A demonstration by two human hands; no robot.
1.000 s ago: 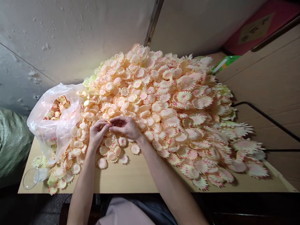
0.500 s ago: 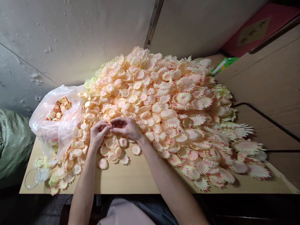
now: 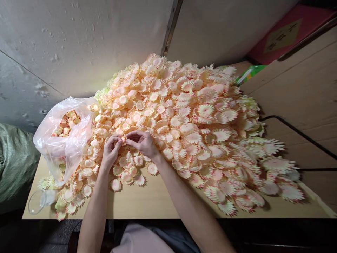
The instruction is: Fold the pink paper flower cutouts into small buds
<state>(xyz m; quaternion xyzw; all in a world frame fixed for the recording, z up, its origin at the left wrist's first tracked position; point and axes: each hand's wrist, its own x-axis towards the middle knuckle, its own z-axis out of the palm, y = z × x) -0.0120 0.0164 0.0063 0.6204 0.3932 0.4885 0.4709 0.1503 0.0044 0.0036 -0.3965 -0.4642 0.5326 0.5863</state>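
Observation:
A large heap of pale pink and cream flower-shaped pieces [image 3: 184,119] with red-tipped edges covers much of the table. Over its lower left part, my left hand [image 3: 112,149] and my right hand [image 3: 143,143] meet fingertip to fingertip. Between them is a small pinkish piece [image 3: 123,138], partly hidden by the fingers. Both hands pinch at this piece, thumbs against forefingers. To the left of my left hand, a translucent plastic bag [image 3: 65,140] lies open, with several small rolled red-and-yellow pieces [image 3: 70,121] inside.
A clear round container [image 3: 37,202] lies at the left front of the wooden table [image 3: 147,207]. A green woven sack [image 3: 15,161] stands at the left. Cardboard [image 3: 297,105], a black bent rod [image 3: 302,135] and a red box [image 3: 289,33] are on the right.
The fingertips of both hands have shifted slightly around the small piece, which shows more between them. My right forefinger and thumb are slightly farther apart from the left ones.

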